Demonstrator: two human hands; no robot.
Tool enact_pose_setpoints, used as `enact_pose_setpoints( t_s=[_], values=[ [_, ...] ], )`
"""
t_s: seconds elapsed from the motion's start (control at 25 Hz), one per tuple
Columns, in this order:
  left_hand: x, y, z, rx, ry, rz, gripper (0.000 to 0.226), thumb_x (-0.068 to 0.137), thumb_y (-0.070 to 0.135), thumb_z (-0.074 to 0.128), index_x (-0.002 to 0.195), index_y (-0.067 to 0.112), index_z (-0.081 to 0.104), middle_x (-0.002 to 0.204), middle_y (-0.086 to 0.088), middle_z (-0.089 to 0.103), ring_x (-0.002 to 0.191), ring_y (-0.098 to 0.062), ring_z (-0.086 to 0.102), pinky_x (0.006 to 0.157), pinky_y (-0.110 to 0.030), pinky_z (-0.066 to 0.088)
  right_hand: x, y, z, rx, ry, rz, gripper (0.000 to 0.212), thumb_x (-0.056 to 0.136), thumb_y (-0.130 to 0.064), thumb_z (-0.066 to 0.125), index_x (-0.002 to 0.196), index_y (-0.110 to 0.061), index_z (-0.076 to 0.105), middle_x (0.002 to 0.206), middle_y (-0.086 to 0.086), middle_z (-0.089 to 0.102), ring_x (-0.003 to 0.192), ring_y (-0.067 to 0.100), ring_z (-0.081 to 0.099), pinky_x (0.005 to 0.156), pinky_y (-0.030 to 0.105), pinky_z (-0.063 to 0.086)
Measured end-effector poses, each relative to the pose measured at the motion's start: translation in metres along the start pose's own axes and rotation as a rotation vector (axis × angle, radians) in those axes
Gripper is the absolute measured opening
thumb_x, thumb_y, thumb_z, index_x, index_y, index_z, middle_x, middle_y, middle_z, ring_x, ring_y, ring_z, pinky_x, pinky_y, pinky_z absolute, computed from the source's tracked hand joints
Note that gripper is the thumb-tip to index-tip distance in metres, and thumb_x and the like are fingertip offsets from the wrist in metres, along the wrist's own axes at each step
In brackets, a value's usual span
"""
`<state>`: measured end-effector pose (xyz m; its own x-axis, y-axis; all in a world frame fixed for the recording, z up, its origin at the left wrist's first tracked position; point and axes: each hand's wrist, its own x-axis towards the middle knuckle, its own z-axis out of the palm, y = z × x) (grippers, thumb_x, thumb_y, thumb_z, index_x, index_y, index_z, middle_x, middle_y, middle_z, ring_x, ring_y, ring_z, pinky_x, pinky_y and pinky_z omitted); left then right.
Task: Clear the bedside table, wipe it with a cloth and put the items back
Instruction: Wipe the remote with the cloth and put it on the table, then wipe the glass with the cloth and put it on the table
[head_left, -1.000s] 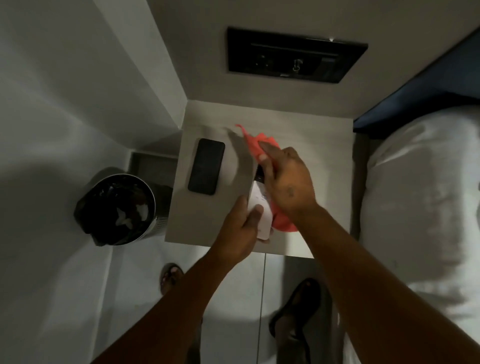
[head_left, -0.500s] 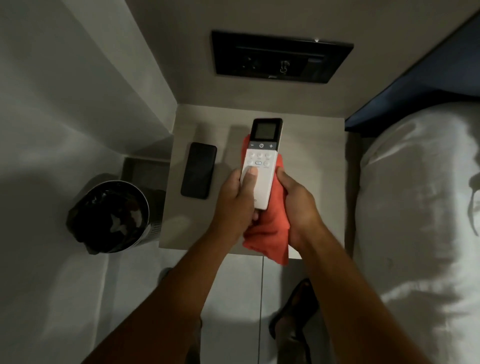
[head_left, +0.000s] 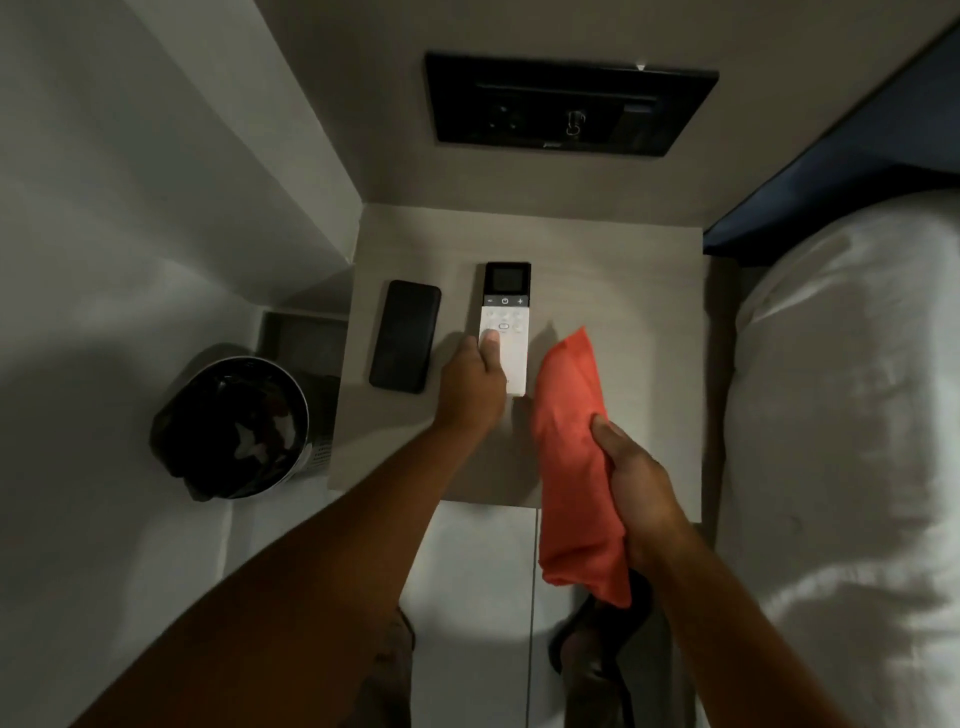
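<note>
Hands first: left hand (head_left: 470, 387) has the remote (head_left: 505, 327) down flat on the tabletop (head_left: 623, 291), thumb on its lower keypad, fingers curled along its near-left edge. Half a second back that remote was held up over the cloth between both hands; now it lies on the surface, so I read this as the put-back step. Whether the grip has let go yet, I cannot tell.

Right hand (head_left: 636, 488) has pulled away toward me, closed around the orange cloth (head_left: 574, 462). The folded cloth hangs past the tabletop's near edge, its far tip pointing up just right of the remote, apart from it.

Phone (head_left: 406, 336) lies face-down or dark just left of the left hand, parallel to the remote, not touching.

My judgement: wiping looks finished, items nearly all returned; cloth remains to be stowed.

Writing: remote shows minus, power and plus symbols under a blank display. Small pale mark on the wall socket panel (head_left: 571, 104), beyond both hands, is too blurred to read. No brand legible anywhere.

Bin (head_left: 234, 426) stands on the floor, well left of the left hand.
</note>
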<state>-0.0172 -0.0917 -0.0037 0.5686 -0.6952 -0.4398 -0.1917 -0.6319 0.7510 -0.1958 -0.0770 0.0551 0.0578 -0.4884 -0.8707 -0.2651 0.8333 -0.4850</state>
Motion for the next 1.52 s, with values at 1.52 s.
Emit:
enact_pose_setpoints(
  t_s=[1.52],
  values=[
    [-0.287, 0.196, 0.176, 0.331, -0.97, 0.961, 0.054, 0.074, 0.048, 0.069, 0.118, 0.023, 0.052, 0.105, 0.004, 0.06, 0.09, -0.018, 0.06, 0.079, -0.034, 0.054, -0.193, 0.065, -0.284, -0.05, 1.227, -0.229, 0.038, 0.087, -0.018, 0.07, 0.124, -0.016, 0.063, 0.122, 0.008, 0.063, 0.093, 0.022, 0.063, 0.076, 0.027, 0.049]
  ],
)
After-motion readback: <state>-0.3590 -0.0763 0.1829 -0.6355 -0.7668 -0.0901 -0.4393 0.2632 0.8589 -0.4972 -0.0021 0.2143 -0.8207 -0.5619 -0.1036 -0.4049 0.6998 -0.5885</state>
